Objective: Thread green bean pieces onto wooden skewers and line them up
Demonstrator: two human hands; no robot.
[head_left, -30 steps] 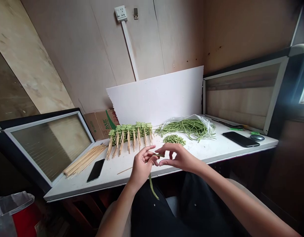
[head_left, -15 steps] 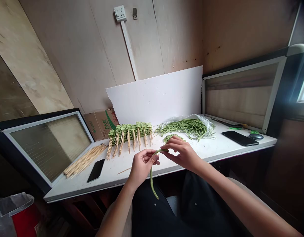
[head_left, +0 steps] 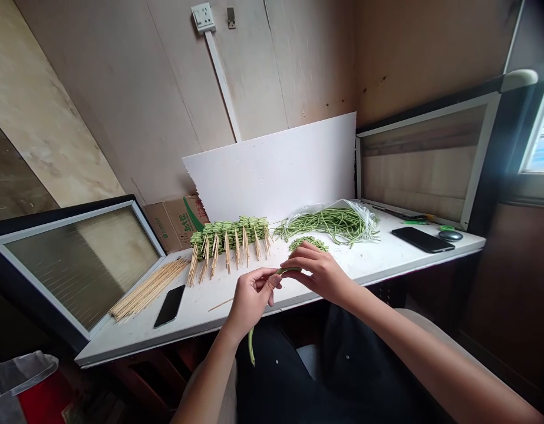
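Between my two hands, just in front of the table edge, is a green long bean [head_left: 251,347]. My left hand [head_left: 254,294] is closed on it, and its free end hangs down below that hand. With thumb and fingers my right hand [head_left: 322,272] pinches the bean's other end, close to the left fingertips. Part of the bean is hidden by the fingers. Behind my right hand lies a small pile of cut bean pieces [head_left: 313,241]. A single bamboo skewer [head_left: 221,304] rests on the table, left of my left hand.
On the white table [head_left: 342,271] stand stacked bean skewers [head_left: 230,232]. Loose skewers [head_left: 148,288] and a phone [head_left: 170,306] lie left. A plastic bag of long beans [head_left: 331,224], a second phone [head_left: 422,239] and a computer mouse [head_left: 450,235] are right. A white board [head_left: 272,165] stands behind.
The bean's hanging end has swung left, from between my hands to below my left wrist. Both hands keep their grip. The whole view has shifted slightly.
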